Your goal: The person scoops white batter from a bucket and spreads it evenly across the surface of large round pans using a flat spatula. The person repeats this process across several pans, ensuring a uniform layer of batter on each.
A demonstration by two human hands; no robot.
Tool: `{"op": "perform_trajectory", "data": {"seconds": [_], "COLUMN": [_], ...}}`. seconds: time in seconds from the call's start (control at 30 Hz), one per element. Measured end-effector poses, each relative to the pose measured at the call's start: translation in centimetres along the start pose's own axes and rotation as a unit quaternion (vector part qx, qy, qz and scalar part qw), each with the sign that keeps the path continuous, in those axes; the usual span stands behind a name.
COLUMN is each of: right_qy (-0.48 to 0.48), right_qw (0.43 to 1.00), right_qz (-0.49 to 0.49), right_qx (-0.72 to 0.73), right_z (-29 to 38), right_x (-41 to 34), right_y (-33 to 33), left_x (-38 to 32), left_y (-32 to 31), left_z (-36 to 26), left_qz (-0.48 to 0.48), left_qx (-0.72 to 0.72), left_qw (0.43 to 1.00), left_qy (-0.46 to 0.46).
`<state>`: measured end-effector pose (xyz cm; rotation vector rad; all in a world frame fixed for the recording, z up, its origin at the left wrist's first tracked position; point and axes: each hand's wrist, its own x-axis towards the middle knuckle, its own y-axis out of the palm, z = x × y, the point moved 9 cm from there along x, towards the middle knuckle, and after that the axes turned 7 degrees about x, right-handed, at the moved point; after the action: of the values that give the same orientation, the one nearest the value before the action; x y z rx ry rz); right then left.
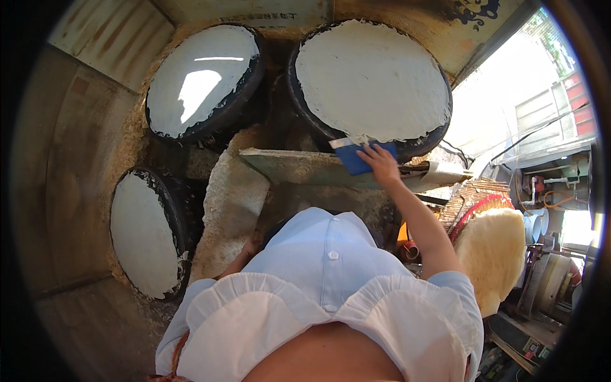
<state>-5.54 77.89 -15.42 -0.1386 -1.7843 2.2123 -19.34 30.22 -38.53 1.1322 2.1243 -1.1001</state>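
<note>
My right hand [380, 164] grips a flat blue scraper [355, 160] with a pale edge. That edge meets the near rim of the right-hand black round griddle [441, 129], where the white batter layer [370, 81] ends raggedly. Another griddle [255, 76] at the back left carries a white layer [210, 71] with bright glare on it. A third, nearer griddle [184, 238] on the left is coated white too [143, 234]. Low beside my body, my left hand [251, 247] is mostly in shadow; its fingers are hard to make out.
A board [296, 164] stands edge-up in front of the griddles. The crusted ledge [231, 210] runs along my left. To my right, pale thin sheets [491, 258] lie on a red-rimmed straw mat [477, 205]. Machinery [549, 281] and blue buckets [534, 224] stand beyond.
</note>
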Motion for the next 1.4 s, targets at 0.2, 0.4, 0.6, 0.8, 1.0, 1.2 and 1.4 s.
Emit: {"op": "perform_trajectory", "data": {"seconds": [0.2, 0.4, 0.6, 0.8, 1.0, 1.2, 1.4], "right_qy": [-0.007, 0.267, 0.530, 0.594, 0.602, 0.626, 0.531], "right_qw": [0.999, 0.943, 0.411, 0.366, 0.546, 0.661, 0.794], "right_qz": [-0.012, -0.062, -0.526, -0.593, -0.435, -0.245, -0.173], "right_qx": [-0.031, 0.190, 0.523, 0.402, 0.388, 0.333, 0.238], "right_z": [10.8, 8.1, -2.4, -17.4, -37.1, -49.8, -58.9], "right_x": [12.0, 6.5, -11.3, -16.4, -12.9, -2.2, 10.9], "right_y": [1.6, -2.8, 1.5, 2.6, -3.4, -8.3, -9.1], "left_x": [0.2, 5.3, 10.7, 10.7, 6.9, 4.4, 1.4], "left_y": [-1.6, -5.3, -6.1, -2.0, 3.5, 8.8, 11.6], "left_z": [-1.9, -5.8, -5.4, -7.3, -17.1, -21.3, -19.5], "left_qz": [0.061, 0.108, 0.090, 0.132, 0.114, 0.121, 0.109], "left_qx": [0.085, -0.046, 0.079, 0.022, -0.022, -0.087, -0.114], "left_qw": [0.995, 0.993, 0.993, 0.990, 0.993, 0.989, 0.986], "left_qy": [0.004, 0.009, 0.021, 0.033, 0.015, -0.019, -0.049]}}
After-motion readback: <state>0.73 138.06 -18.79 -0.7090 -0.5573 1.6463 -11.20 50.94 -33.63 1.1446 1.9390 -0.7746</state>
